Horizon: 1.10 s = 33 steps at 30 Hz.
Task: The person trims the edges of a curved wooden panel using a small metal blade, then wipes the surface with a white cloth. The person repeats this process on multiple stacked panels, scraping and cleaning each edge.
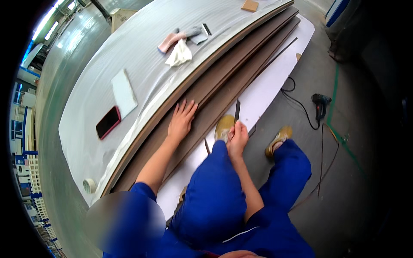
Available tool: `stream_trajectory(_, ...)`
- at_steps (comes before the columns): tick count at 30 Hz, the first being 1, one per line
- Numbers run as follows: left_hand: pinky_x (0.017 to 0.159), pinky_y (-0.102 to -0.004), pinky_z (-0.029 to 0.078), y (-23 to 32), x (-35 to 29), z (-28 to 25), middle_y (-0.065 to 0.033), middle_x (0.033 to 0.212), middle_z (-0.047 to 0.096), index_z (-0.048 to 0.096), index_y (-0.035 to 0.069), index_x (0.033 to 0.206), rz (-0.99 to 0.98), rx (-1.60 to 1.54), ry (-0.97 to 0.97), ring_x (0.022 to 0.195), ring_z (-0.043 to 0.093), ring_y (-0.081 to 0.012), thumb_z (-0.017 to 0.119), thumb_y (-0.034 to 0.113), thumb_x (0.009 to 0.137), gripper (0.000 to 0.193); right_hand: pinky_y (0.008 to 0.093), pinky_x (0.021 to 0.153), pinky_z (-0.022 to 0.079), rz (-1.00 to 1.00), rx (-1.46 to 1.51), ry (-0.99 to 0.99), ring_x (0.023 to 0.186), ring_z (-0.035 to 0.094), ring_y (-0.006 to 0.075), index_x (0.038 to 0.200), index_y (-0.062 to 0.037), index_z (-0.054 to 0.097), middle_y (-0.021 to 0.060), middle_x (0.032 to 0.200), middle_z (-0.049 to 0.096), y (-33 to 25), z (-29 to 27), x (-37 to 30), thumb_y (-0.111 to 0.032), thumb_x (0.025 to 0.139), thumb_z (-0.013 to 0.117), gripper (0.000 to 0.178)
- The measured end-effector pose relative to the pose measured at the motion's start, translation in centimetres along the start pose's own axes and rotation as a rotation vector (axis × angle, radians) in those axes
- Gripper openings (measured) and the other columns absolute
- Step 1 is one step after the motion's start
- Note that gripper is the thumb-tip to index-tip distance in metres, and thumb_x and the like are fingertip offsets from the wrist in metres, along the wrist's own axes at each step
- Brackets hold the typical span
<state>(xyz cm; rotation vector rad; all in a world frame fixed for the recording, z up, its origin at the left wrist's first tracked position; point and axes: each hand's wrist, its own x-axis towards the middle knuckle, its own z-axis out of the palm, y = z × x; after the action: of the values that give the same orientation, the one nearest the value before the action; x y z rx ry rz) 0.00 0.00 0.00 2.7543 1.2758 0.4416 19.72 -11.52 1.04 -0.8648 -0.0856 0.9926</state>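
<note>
My left hand (181,122) lies with its fingers spread on a long brown panel (206,88), one of a few stacked side by side along the worktable. In front of my body, my right hand (238,139) is closed around a dark, flat, narrow tool (237,110) that looks like a file. The tool points up and away from the fist, above the white sheet (262,96) at the panels' near side. My hand hides its lower end. A thin dark strip (275,56) lies along the panels' right edge.
The film-covered tabletop (86,112) holds a phone (108,122), a white slab (124,92), gloves (172,39), a white cloth (179,53) and a tape roll (89,185). On the floor at right lie a heat gun (320,105) with its cord and a loose brown strip (322,163).
</note>
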Motion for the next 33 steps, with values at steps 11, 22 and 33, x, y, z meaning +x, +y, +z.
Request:
stream_trajectory(11,0.12,-0.0438,0.024,-1.5,-2.3,-2.5,-0.0127,0.158,0.028,0.03,0.001,0.149,0.028,-0.11,-0.076,0.147,0.024,-0.0306,0.064,0.022,0.09,0.072,0.0182,0.052,0.032,-0.066,-0.319,-0.117,0.056,0.041,0.0037,0.101,-0.0045,0.053,0.0008,0.069,0.056,-3.4,0.5,-3.5,-0.018,0.1,0.058,0.015)
stream_trajectory(22,0.114,-0.049,0.032,-2.7,-0.8,-2.8,-0.0093,0.154,0.039,0.051,0.019,0.141,0.033,-0.306,-0.169,0.144,0.032,-0.0341,0.063,0.018,0.091,0.051,0.0187,0.057,0.035,0.0,-0.684,-0.221,0.063,0.048,0.003,0.103,-0.0007,0.058,-0.0004,0.071,0.059,3.0,2.7,5.1,-0.013,0.099,0.059,0.013)
stream_trajectory(33,0.118,-0.0426,0.023,-3.4,5.8,-0.9,-0.0182,0.154,0.035,0.039,0.006,0.148,-0.067,-0.487,-0.148,0.143,0.031,-0.0366,0.056,0.017,0.096,0.055,0.0192,0.053,0.032,0.041,-0.849,-0.278,0.058,0.045,0.0009,0.094,-0.0026,0.062,-0.0031,0.065,0.058,4.5,5.2,11.2,-0.014,0.097,0.061,0.012)
